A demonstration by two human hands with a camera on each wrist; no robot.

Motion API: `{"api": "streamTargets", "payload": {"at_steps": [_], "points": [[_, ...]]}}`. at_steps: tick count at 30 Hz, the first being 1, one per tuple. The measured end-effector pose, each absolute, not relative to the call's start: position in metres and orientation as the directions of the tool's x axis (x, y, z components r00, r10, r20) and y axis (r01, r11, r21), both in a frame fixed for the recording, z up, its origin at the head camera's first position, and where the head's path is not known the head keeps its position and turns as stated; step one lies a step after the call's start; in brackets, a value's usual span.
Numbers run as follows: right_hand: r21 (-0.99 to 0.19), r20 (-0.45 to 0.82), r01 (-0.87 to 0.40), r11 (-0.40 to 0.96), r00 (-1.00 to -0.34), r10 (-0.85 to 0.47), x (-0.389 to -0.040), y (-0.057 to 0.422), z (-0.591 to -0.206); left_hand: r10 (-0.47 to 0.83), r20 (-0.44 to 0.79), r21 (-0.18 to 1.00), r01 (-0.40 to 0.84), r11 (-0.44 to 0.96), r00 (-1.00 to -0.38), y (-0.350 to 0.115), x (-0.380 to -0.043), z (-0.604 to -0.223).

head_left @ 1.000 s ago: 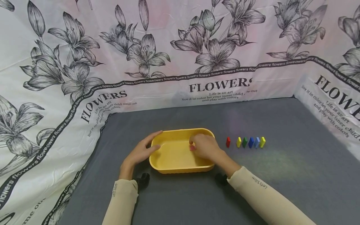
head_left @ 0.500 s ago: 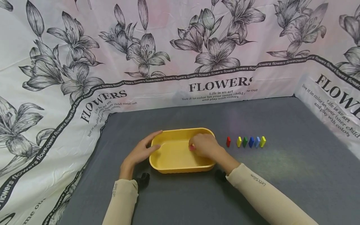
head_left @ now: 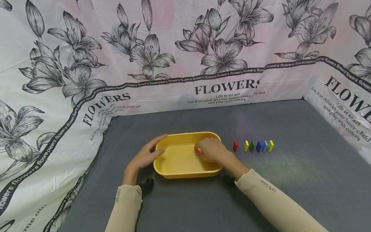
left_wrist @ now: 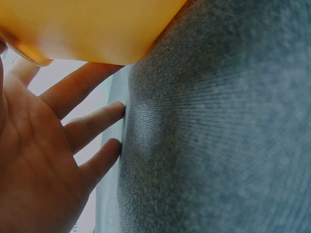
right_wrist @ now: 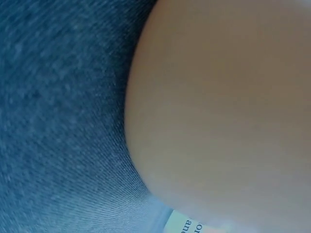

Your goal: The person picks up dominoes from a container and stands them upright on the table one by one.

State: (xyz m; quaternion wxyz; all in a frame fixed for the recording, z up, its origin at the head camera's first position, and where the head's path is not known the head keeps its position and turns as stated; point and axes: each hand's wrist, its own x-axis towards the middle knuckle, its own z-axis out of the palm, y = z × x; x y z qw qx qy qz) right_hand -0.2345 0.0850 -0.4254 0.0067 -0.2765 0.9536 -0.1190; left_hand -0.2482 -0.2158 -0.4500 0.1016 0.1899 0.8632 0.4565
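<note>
A yellow plastic tray [head_left: 179,161] with rounded corners stands on the dark grey surface. At its left end is my left hand [head_left: 147,154], thumb laid over the rim and the other fingers outside. Those fingers [left_wrist: 97,124] look straight and spread in the left wrist view, two tips down at the cloth. My right hand [head_left: 211,150] reaches into the tray's right half, its fingers curled on a small pinkish-red piece [head_left: 198,152]. Most of that piece is hidden, so its kind cannot be told. The right wrist view shows only bare skin close up and the grey cloth.
To the tray's right several small coloured blocks stand upright in a row, a red block [head_left: 235,146] at one end and a yellow block [head_left: 271,146] at the other. A curtain [head_left: 226,93] printed with flowers hangs behind and at both sides.
My right hand stays at nearly the same spot in the tray; the pinkish-red piece shows slightly differently under its fingertips. The left hand, tray and blocks hold their places.
</note>
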Motion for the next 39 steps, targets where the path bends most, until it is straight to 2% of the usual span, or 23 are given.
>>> {"api": "streamTargets", "payload": {"at_steps": [6,18,27,39], "points": [[-0.275,0.071,-0.53,0.802,-0.843,-0.533,-0.235,0.087,-0.426,0.416,-0.006,0.819,0.234,0.523,-0.909,-0.216,-0.248,-0.449],[-0.531,0.185,-0.554,0.642,-0.815,-0.55,-0.237,0.097,-0.419,0.407,-0.016,0.827,0.216,0.518,-0.913,-0.214,-0.249,-0.449],[-0.714,0.195,-0.479,0.51,-0.836,-0.513,-0.232,0.103,-0.414,0.43,0.005,0.819,0.25,0.517,-0.903,-0.217,-0.249,-0.45],[-0.831,0.244,-0.451,0.325,-0.821,-0.517,-0.224,0.112,-0.403,0.431,0.001,0.818,0.249,0.519,-0.903,-0.217,-0.248,-0.449]]}}
